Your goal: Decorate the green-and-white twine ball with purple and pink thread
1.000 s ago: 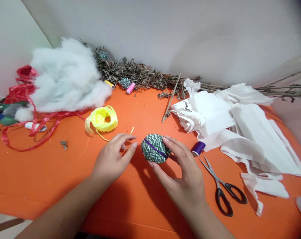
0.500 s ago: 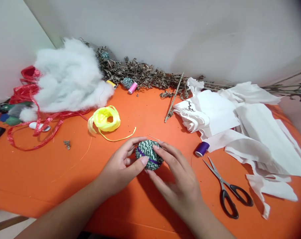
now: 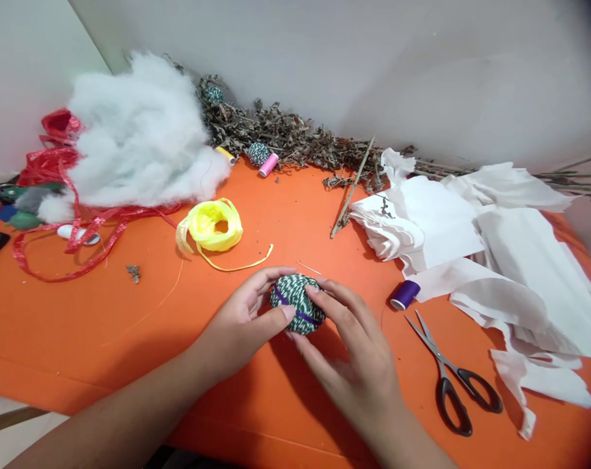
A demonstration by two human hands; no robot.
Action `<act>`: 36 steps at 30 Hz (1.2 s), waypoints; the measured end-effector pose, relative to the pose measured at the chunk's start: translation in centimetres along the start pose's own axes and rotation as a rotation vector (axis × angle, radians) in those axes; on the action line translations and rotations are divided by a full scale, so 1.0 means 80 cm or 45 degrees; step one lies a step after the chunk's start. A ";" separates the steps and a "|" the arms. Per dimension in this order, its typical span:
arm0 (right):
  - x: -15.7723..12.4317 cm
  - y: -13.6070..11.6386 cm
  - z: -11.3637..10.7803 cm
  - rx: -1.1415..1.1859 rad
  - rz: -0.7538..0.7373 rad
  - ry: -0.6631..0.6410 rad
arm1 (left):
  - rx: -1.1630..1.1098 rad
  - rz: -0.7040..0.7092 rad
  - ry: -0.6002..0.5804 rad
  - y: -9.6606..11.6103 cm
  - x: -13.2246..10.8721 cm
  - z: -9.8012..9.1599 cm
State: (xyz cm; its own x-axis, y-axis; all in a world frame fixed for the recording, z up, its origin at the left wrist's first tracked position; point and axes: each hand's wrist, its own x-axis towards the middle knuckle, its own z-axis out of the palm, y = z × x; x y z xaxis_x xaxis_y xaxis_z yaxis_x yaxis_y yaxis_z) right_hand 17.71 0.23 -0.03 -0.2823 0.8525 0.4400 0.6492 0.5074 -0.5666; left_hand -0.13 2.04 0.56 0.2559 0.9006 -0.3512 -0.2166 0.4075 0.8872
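Observation:
A ball wound in green and white twine, with a purple band around it, is held between both hands just over the orange table. My left hand grips its left side, the thumb lying across the purple band. On the right side my right hand has its fingers on the top and its thumb underneath. Just beyond the ball lies a thin needle. The ball's underside and some fingertips are hidden.
Scissors and a purple thread spool lie right of my hands, near white fabric. A yellow ribbon coil, red ribbon and white stuffing are leftward. Dried twigs line the wall.
The view has shifted slightly, so the table things sit a little differently in frame. Both hands keep the same hold on the twine ball.

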 end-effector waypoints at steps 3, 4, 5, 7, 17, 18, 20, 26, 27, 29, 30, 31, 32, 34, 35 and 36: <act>-0.002 0.001 0.002 0.003 0.014 -0.017 | -0.003 -0.006 0.006 0.000 0.000 0.001; -0.002 0.001 0.002 0.006 0.020 -0.021 | -0.003 -0.007 0.002 0.000 0.000 0.001; -0.002 0.001 0.003 0.008 0.024 -0.024 | -0.005 -0.007 -0.001 -0.001 0.001 0.001; -0.002 0.001 0.004 0.009 0.028 -0.016 | -0.011 -0.005 -0.008 -0.001 0.001 0.000; 0.003 -0.003 -0.007 0.320 0.266 -0.055 | 0.066 -0.041 0.065 0.004 -0.002 -0.002; 0.004 -0.003 -0.008 0.370 0.315 -0.063 | 0.104 -0.038 0.076 0.003 -0.002 -0.002; 0.006 -0.003 -0.010 0.461 0.393 -0.074 | 0.138 -0.045 0.068 0.003 -0.004 -0.001; 0.010 0.000 -0.011 0.598 0.510 -0.117 | 0.169 -0.094 0.043 0.004 -0.007 0.005; 0.010 0.000 -0.011 0.604 0.519 -0.122 | 0.190 -0.089 0.059 0.004 -0.007 0.005; 0.011 0.001 -0.011 0.613 0.527 -0.133 | 0.248 -0.075 0.092 0.006 -0.008 0.006; 0.012 0.002 -0.012 0.621 0.532 -0.142 | 0.283 -0.069 0.102 0.006 -0.007 0.006; 0.012 0.002 -0.012 0.631 0.534 -0.148 | 0.316 -0.063 0.105 0.007 -0.007 0.005; 0.013 0.003 -0.013 0.646 0.535 -0.158 | 0.346 -0.059 0.104 0.007 -0.007 0.005; 0.014 0.005 -0.013 0.679 0.539 -0.174 | 0.390 -0.047 0.094 0.008 -0.006 0.005; 0.014 0.006 -0.013 0.692 0.545 -0.180 | 0.404 -0.038 0.091 0.008 -0.006 0.005; 0.014 0.007 -0.013 0.704 0.551 -0.185 | 0.415 -0.032 0.092 0.007 -0.006 0.005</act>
State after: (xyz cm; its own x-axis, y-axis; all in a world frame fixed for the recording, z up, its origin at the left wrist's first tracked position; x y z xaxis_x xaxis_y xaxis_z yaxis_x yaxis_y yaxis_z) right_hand 18.48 1.34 0.89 -0.1964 0.9803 0.0208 0.2823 0.0768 -0.9562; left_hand 0.01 1.80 1.36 0.1872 0.9042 -0.3840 0.1051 0.3702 0.9230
